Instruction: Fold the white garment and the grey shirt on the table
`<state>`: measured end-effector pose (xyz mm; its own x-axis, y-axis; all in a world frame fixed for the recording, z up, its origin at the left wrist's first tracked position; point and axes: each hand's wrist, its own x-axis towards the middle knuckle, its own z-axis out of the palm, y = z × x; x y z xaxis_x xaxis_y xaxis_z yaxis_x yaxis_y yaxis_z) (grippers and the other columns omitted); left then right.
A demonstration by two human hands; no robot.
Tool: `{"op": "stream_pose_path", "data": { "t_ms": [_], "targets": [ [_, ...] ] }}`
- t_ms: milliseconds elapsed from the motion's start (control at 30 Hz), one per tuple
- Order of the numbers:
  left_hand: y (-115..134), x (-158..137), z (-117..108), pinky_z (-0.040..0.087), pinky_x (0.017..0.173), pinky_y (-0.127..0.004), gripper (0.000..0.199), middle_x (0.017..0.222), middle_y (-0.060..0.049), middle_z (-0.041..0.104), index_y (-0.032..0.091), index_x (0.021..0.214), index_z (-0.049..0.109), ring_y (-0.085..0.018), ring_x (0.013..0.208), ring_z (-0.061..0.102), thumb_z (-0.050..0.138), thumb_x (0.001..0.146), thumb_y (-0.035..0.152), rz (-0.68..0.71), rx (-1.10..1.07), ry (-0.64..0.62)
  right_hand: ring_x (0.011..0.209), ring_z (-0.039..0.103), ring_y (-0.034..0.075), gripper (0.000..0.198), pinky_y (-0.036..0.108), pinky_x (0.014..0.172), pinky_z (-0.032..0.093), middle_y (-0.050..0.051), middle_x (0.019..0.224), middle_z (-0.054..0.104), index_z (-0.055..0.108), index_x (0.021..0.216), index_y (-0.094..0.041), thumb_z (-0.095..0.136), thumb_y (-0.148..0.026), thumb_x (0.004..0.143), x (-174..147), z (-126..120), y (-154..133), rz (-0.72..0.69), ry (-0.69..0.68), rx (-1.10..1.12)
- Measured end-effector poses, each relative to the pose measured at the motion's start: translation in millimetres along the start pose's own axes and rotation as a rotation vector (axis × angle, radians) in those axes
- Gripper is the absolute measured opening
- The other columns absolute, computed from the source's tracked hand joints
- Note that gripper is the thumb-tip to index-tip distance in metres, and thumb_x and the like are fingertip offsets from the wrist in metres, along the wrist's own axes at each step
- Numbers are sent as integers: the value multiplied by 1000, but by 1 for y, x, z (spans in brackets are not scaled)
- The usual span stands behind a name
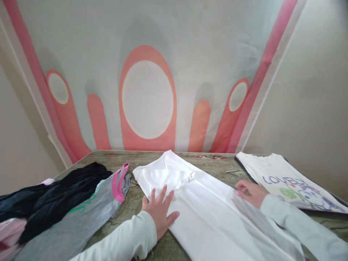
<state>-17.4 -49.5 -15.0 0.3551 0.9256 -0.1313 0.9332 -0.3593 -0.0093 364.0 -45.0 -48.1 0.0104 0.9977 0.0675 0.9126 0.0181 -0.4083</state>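
A white shirt [206, 217] lies partly folded across the middle of the table, with a pointed corner at its far end and bunched cloth near the far left. My left hand [160, 214] rests on its left edge, fingers spread and palm down. At the shirt's right side, my right hand [251, 192] has its fingers bent together on the edge of the cloth; the fabric just below it looks raised and slightly blurred.
On the left lie a grey T-shirt [81, 214] with pink neck trim, a black garment [62, 192] and a pink cloth [11, 232]. A white T-shirt [274, 166] printed "LOVELY" lies flat at the right. A patterned backdrop [185, 43] stands behind the wood-look table [122, 156].
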Motion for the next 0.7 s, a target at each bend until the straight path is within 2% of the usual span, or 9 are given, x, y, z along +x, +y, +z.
{"op": "stream_pose_path", "data": {
  "t_ms": [100, 200, 300, 400, 533, 600, 700],
  "targets": [
    [-5, -1, 9, 21, 88, -65, 67, 144, -2, 12, 31, 135, 22, -44, 124, 14, 25, 77, 64, -50, 7, 39, 61, 55, 16, 30, 28, 62, 43, 5, 73, 61, 53, 90, -16, 48, -37, 69, 11, 10, 2, 42, -17, 28],
    [-15, 14, 13, 17, 88, -65, 66, 143, -3, 15, 30, 135, 23, -45, 123, 14, 22, 78, 65, -81, 36, 97, 55, 52, 16, 25, 27, 55, 38, 0, 58, 56, 53, 85, -18, 50, -37, 68, 9, 16, 5, 44, -75, -44],
    [-27, 32, 14, 15, 87, -67, 70, 144, -3, 13, 33, 135, 21, -47, 123, 11, 20, 76, 69, -69, 32, 98, 60, 53, 18, 20, 28, 56, 35, 2, 61, 58, 52, 74, -19, 50, -38, 68, -2, 14, 10, 51, -94, -108],
    [-39, 50, 11, 13, 88, -67, 74, 145, -1, 7, 36, 135, 16, -47, 124, 7, 19, 72, 75, 1, 2, 36, 63, 54, 18, 23, 28, 57, 34, 3, 63, 59, 48, 66, -20, 46, -43, 71, -19, 11, 18, 46, -101, -118],
    [-51, 78, 6, 12, 89, -66, 76, 145, 1, 3, 39, 135, 12, -45, 125, 3, 21, 70, 77, 92, -6, -33, 59, 52, 18, 38, 28, 55, 35, 3, 57, 56, 45, 59, -21, 29, -50, 78, -48, 11, 28, 46, -122, -33],
    [-55, 95, 2, 13, 90, -65, 76, 145, 1, 3, 39, 135, 12, -44, 126, 3, 23, 70, 76, 145, 9, -51, 61, 54, 18, 40, 29, 58, 37, 3, 60, 58, 48, 62, -21, 26, -49, 79, -64, 12, 29, 66, -92, 45],
    [-57, 121, -4, 15, 94, -60, 75, 145, 0, 4, 38, 135, 12, -40, 127, 4, 29, 72, 73, 225, 52, -53, 61, 55, 19, 35, 30, 60, 39, 2, 60, 60, 52, 79, -21, 29, -47, 80, -88, 12, 25, 117, -39, 87]
  ]
}}
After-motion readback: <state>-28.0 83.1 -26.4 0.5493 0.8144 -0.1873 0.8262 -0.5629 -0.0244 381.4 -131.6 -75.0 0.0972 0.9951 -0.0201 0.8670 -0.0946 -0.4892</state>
